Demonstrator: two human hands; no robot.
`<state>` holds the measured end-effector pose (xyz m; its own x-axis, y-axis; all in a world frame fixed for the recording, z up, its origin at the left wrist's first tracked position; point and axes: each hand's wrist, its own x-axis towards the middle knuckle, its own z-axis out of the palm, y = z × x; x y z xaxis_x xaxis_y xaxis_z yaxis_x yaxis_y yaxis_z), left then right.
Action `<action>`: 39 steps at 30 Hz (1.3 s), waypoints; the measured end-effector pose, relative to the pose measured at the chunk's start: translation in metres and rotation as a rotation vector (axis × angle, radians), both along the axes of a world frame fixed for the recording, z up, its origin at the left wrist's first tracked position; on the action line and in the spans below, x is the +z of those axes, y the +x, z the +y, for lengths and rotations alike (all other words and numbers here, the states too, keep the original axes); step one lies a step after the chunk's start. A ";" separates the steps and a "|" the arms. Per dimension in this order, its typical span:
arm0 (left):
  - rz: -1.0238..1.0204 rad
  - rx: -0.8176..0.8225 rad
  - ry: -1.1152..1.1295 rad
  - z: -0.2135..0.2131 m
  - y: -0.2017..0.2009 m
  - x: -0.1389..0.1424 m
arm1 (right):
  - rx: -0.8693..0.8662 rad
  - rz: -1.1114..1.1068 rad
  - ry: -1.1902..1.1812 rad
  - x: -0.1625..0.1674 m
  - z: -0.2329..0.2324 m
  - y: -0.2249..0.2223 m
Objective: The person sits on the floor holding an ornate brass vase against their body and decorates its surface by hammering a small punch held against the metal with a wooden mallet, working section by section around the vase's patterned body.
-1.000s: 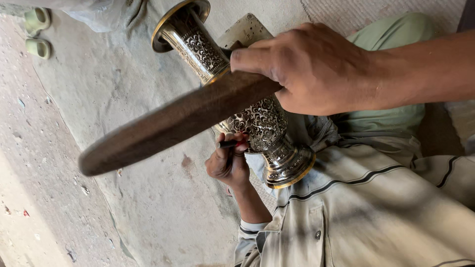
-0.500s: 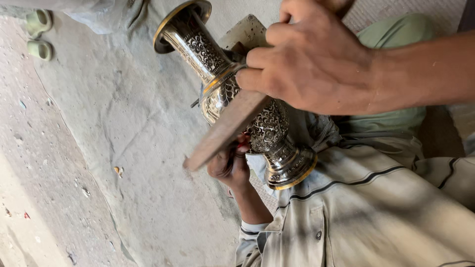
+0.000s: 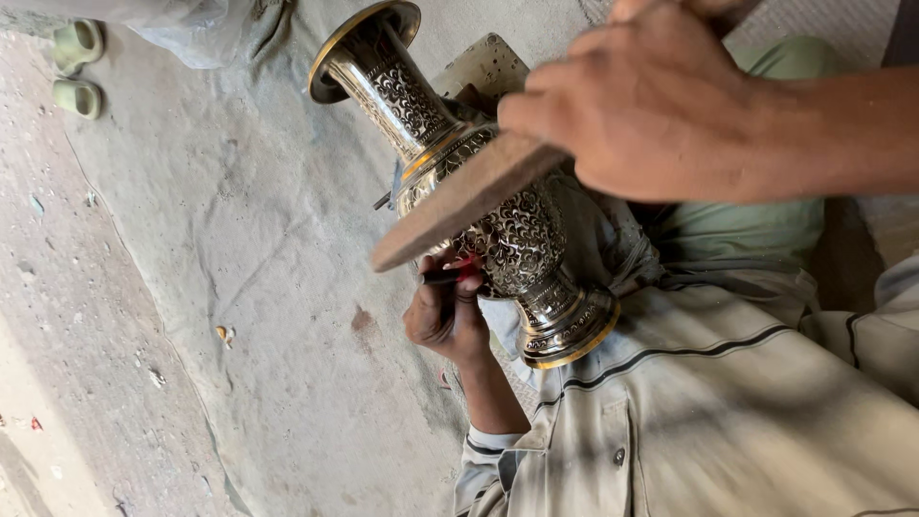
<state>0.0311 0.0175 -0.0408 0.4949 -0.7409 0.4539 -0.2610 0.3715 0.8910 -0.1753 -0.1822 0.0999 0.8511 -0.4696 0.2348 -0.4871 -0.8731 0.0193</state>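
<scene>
Head view: looking down at two hands busy on a shiny vase, seen from close by.
Vase: a silver metal vase with gold rims and tiny curly patterns (image 3: 517, 239). It lies tilted on the person's lap. Its wide mouth points up and to the left, and its round foot sits near the shirt.
Right hand: the right hand (image 3: 651, 105) comes in from the right side, above the vase. Its fingers are curled tight around one end of a flat brown wooden stick (image 3: 450, 215).
Wooden stick: it slants down to the left, right across the fat middle of the vase. It looks a bit blurry.
Left hand: the left hand (image 3: 442, 316) is under the stick, just beside the belly of the vase. Its fingers are pressed together, pinching a thin small tool with a red bit (image 3: 445, 279).
Small tool: its tip seems to touch the side of the vase, but I cannot tell for sure.
Clothes: a pale grey shirt with a dark stripe (image 3: 718, 412) fills the bottom right. A green cloth (image 3: 766, 230) lies behind the vase.
Ground: a dusty grey sheet (image 3: 239, 239) covers the ground on the left.
Far corner: a pair of light green sandals (image 3: 77, 67) sits at the top left, well apart from the hands.
</scene>
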 end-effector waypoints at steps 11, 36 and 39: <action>0.140 -0.021 0.062 -0.002 -0.001 0.006 | -0.018 -0.553 0.887 0.033 -0.003 0.032; 0.071 0.155 0.039 0.004 -0.016 -0.006 | 0.178 -0.076 0.218 0.035 -0.003 0.039; 0.072 0.172 0.075 0.004 -0.017 -0.004 | 0.145 -0.126 0.265 0.035 0.003 0.037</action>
